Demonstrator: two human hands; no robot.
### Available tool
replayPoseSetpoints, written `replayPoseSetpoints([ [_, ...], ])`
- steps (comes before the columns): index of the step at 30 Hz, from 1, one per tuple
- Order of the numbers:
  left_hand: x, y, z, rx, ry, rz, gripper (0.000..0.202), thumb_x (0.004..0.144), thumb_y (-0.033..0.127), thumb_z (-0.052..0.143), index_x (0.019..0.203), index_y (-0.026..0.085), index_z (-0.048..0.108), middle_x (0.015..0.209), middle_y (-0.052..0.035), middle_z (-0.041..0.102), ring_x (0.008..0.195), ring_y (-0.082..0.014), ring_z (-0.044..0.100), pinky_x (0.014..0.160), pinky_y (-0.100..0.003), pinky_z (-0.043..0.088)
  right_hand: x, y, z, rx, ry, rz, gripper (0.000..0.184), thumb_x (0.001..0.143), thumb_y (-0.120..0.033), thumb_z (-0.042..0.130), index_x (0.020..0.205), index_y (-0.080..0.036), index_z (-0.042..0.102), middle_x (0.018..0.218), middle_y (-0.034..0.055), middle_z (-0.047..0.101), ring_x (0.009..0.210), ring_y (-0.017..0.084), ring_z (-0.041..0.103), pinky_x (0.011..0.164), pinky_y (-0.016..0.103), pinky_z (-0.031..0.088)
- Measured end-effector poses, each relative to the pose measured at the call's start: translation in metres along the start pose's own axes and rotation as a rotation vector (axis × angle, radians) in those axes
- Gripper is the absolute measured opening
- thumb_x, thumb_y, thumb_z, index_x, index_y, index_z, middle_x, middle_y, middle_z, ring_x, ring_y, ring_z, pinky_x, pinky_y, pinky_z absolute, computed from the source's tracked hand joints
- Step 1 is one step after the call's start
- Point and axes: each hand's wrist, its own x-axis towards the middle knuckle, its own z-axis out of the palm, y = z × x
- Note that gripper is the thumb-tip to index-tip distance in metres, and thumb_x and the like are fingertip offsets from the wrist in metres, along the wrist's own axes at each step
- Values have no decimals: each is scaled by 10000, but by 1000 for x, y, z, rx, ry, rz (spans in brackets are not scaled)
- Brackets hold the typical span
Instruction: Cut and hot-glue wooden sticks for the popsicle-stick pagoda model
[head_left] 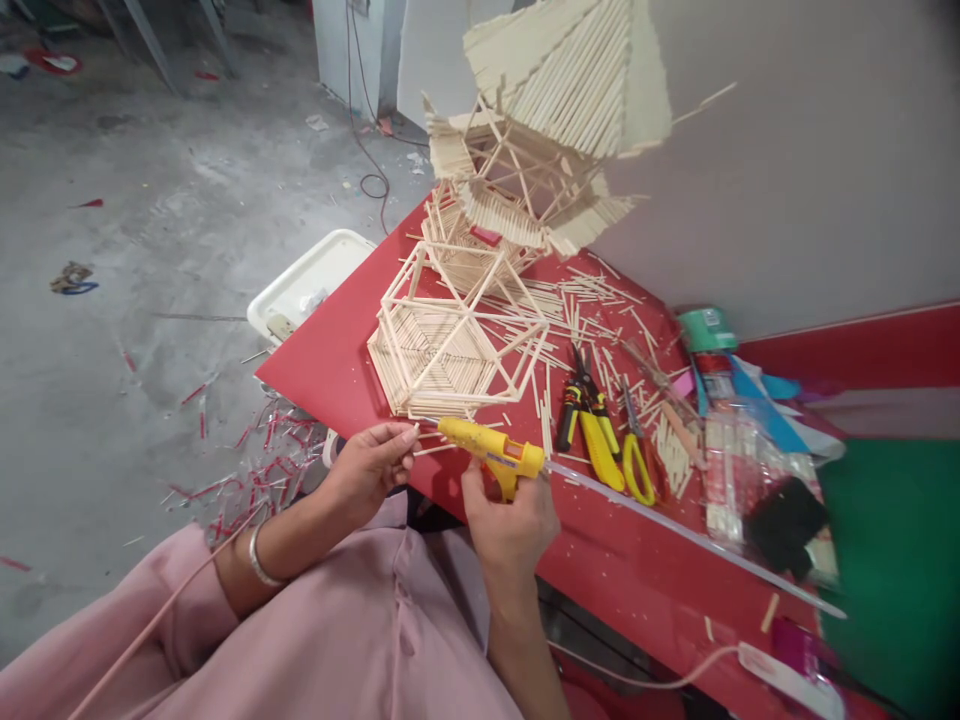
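My right hand (510, 520) is closed round the handle of a yellow glue gun (491, 448), whose nozzle points left. A long clear glue stick (675, 530) trails out of its back to the right. My left hand (371, 465) pinches a thin wooden stick (431, 448) right at the nozzle tip. Both hands hover at the near edge of the red table (330, 360). Just beyond them lies a hexagonal frame of wooden sticks (450, 345).
Taller stick structures (540, 130) stand behind the frame against a pale wall. Loose sticks (592, 300), yellow-handled pliers (592, 425), scissors (637, 460), a green-capped bottle (709, 335) and packets lie to the right. A white tray (307, 285) sits left of the table above a littered concrete floor.
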Motion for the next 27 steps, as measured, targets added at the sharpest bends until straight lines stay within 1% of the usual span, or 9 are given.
replayPoseSetpoints([
  [4, -2, 2, 2, 1, 15, -2, 366, 570, 342, 907, 735, 121, 666, 558, 34, 573, 470, -34, 478, 444, -137, 364, 3, -2, 2, -33, 24, -48, 204, 800, -364, 651, 843, -172, 600, 654, 24, 602, 586, 196, 609, 550, 289, 474],
  [7, -3, 3, 4, 2, 18, -10, 377, 557, 335, 912, 738, 120, 661, 553, 39, 566, 465, -32, 474, 440, -136, 359, 6, -4, 5, -62, 49, -52, 194, 800, -366, 648, 797, -181, 589, 626, 21, 587, 575, 200, 600, 541, 295, 464],
  [11, -1, 0, 1, -5, 15, -12, 367, 571, 329, 905, 745, 118, 659, 571, 34, 577, 471, -33, 485, 448, -138, 366, 7, -6, 9, -82, 52, -49, 198, 797, -365, 640, 740, -186, 578, 583, 16, 571, 543, 198, 586, 518, 294, 448],
  [15, 0, -1, -1, 2, 21, -14, 350, 594, 328, 893, 740, 115, 657, 554, 34, 563, 470, -36, 480, 447, -142, 355, 6, -5, 11, -99, 53, -42, 197, 793, -362, 636, 744, -178, 586, 590, 28, 589, 536, 197, 586, 504, 289, 443],
  [22, -2, 3, 4, -5, 27, -26, 362, 581, 335, 899, 711, 124, 636, 547, 38, 553, 466, -37, 469, 441, -145, 344, 6, -5, 11, -112, 41, -32, 183, 786, -361, 621, 727, -191, 585, 588, 28, 588, 529, 194, 579, 509, 292, 440],
  [27, -1, 2, 3, 0, 35, -26, 366, 578, 337, 901, 718, 127, 635, 549, 40, 553, 464, -38, 471, 442, -145, 349, 8, -5, 11, -111, 64, -61, 168, 787, -337, 612, 720, -187, 576, 563, 34, 596, 500, 198, 569, 492, 289, 425],
])
